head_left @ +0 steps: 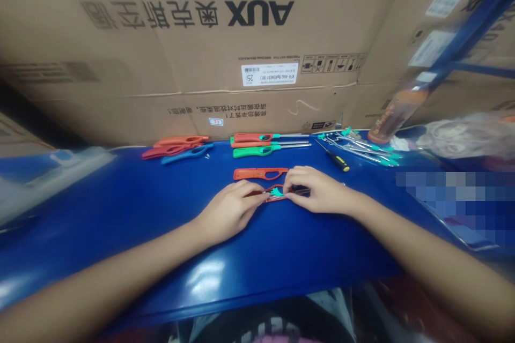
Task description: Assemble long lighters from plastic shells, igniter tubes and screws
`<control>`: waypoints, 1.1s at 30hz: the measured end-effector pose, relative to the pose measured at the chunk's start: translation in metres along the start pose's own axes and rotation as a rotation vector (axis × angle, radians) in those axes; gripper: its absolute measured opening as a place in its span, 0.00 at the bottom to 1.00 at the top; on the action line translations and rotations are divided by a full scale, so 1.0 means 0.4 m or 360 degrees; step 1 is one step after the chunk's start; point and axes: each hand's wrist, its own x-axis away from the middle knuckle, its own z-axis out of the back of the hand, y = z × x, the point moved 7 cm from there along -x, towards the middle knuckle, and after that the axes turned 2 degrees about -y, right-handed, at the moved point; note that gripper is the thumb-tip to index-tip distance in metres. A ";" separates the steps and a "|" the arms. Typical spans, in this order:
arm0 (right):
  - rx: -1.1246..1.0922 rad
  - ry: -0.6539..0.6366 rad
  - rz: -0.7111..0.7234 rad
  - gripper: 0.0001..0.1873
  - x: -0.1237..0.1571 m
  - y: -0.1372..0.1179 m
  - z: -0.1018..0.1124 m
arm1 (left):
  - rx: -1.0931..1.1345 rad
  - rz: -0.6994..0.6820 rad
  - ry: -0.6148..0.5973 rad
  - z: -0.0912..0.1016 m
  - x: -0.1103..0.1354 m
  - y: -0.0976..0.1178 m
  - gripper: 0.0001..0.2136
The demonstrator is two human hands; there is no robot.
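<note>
Both hands meet over a red lighter shell (277, 199) on the blue table, with a green trigger part (277, 191) and a metal tube lying in it. My left hand (233, 209) pinches the shell's left end, fingertips closed. On the other side, my right hand (314, 190) has thumb and fingers pinched at the green part and the shell's right end. Just beyond them lies an orange-red shell half (249, 173). The exact contact under the fingertips is partly hidden.
Coloured handle shells (181, 147) lie at the back left. Assembled lighters (253, 151) sit behind my hands. To the right are a screwdriver (338, 161), loose metal tubes with green parts (362, 151), a bottle (396, 116) and a plastic bag (462, 136). Cardboard boxes (181, 53) line the back.
</note>
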 end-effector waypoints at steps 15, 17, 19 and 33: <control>0.0015 -0.0051 0.0030 0.05 -0.003 0.002 -0.009 | 0.0105 0.0130 0.0009 -0.007 0.007 -0.012 0.10; 0.0006 -0.0040 0.0025 0.04 -0.004 0.005 -0.009 | 0.0129 0.0131 -0.0001 -0.007 0.007 -0.013 0.10; -0.0006 -0.0030 0.0033 0.03 -0.005 0.006 -0.010 | 0.0142 0.0122 -0.0009 -0.008 0.007 -0.012 0.10; 0.0037 0.0021 -0.0063 0.03 -0.016 0.008 -0.026 | 0.0012 0.0061 -0.0178 -0.016 -0.001 -0.002 0.20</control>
